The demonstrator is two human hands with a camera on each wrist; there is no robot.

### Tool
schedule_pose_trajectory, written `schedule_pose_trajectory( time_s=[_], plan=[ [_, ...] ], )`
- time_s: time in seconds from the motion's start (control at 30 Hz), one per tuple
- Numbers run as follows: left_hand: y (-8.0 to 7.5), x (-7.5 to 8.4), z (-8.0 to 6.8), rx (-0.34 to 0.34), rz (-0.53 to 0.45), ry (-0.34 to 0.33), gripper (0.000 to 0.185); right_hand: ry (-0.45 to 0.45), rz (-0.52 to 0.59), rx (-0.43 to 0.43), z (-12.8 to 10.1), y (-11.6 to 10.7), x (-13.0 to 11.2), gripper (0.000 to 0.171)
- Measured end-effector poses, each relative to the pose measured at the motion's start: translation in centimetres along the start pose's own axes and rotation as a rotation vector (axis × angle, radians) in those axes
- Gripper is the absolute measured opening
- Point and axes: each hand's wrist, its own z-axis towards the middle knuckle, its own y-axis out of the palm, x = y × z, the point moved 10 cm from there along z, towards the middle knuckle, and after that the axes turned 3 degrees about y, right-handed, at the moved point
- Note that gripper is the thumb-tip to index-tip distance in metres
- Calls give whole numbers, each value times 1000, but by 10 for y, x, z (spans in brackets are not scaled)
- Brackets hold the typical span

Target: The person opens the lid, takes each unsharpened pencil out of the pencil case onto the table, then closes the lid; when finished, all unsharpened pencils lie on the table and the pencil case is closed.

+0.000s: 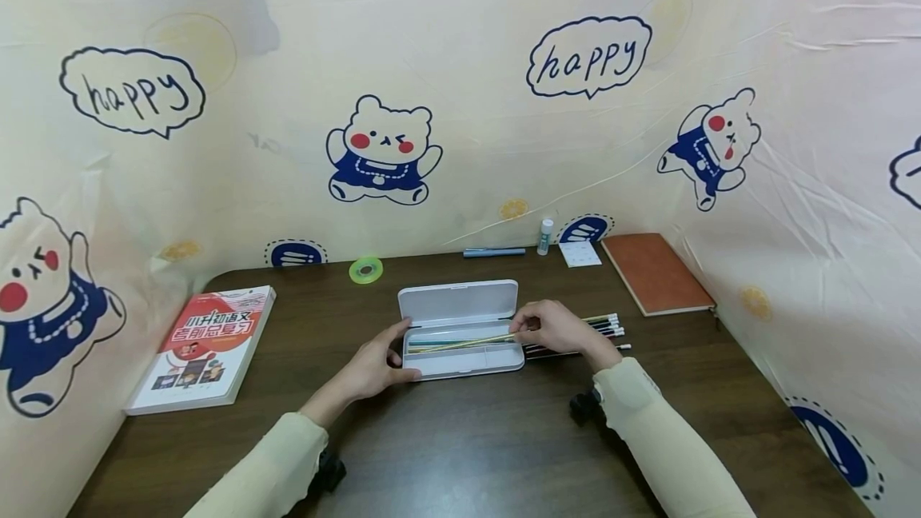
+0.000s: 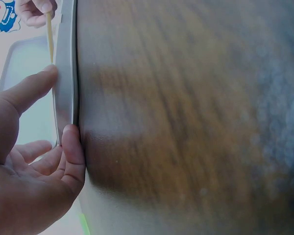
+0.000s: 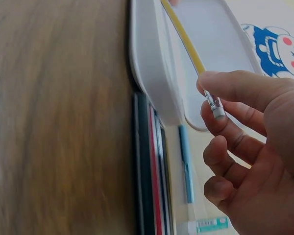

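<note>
A white pencil case [image 1: 468, 366] lies on the table with its lid raised toward the wall. My left hand [image 1: 370, 366] grips its left end, thumb and fingers spread around the corner in the left wrist view. My right hand [image 1: 552, 328] pinches a yellow pencil [image 3: 187, 45] between thumb and fingers near its white eraser end. That pencil lies lengthwise over the case's lower half, where at least one bluish pencil-like stick shows. Beside the case's right end, partly beneath my right hand, lie several pencils [image 1: 613, 332] with dark and red sides.
A book [image 1: 205, 350] lies at the left, a brown notebook [image 1: 656, 274] at the back right. Along the back edge are a green tape roll [image 1: 365, 270], a blue pen [image 1: 494, 253], a glue stick [image 1: 545, 237] and a white card [image 1: 580, 254].
</note>
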Motion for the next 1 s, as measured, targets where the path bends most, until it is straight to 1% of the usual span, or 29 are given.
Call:
schedule_pose_trajectory(
  time_s=[0.1, 0.23, 0.57, 0.87, 1.0],
  plan=[
    [-1, 1, 0, 1, 0, 3, 94, -1, 19, 11, -7, -7, 6, 4],
    [-1, 1, 0, 2, 5, 2, 95, 10, 18, 26, -17, -16, 16, 4],
    [0, -1, -1, 5, 16, -1, 94, 78, 47, 30, -49, -38, 46, 5],
    [-1, -1, -1, 5, 18, -7, 94, 197, 77, 32, -86, -57, 83, 6],
    [-1, -1, -1, 3, 21, -9, 94, 229, 71, 35, -103, -64, 97, 6]
  ],
)
